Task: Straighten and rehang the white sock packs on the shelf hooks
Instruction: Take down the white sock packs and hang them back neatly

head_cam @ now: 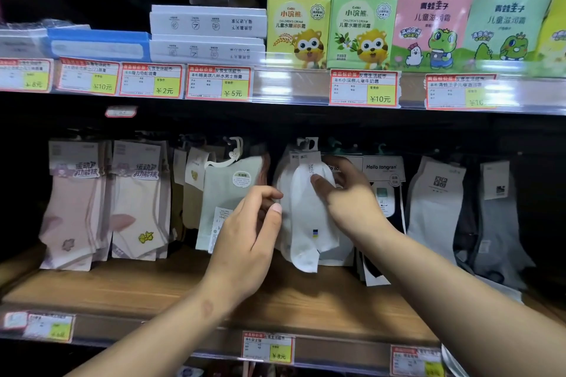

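A bunch of white sock packs [306, 223] hangs from a hook [307, 144] in the middle of the lower shelf bay; the front pair has a small blue and yellow mark. My right hand [346, 193] grips the packs at their right upper side, thumb pressed on the front just below the paper header. My left hand [251, 223] pinches the left edge of the same bunch between thumb and fingers. A pale green sock pack [226, 193] hangs just to the left on a white plastic hanger, partly behind my left hand.
Pink sock packs [76, 202] hang at the far left, grey and white packs [438, 202] to the right. A wooden shelf board [147, 288] lies below. The shelf above holds cream boxes [358, 30] behind price tags [364, 87]. Another price rail [269, 349] runs along the front edge.
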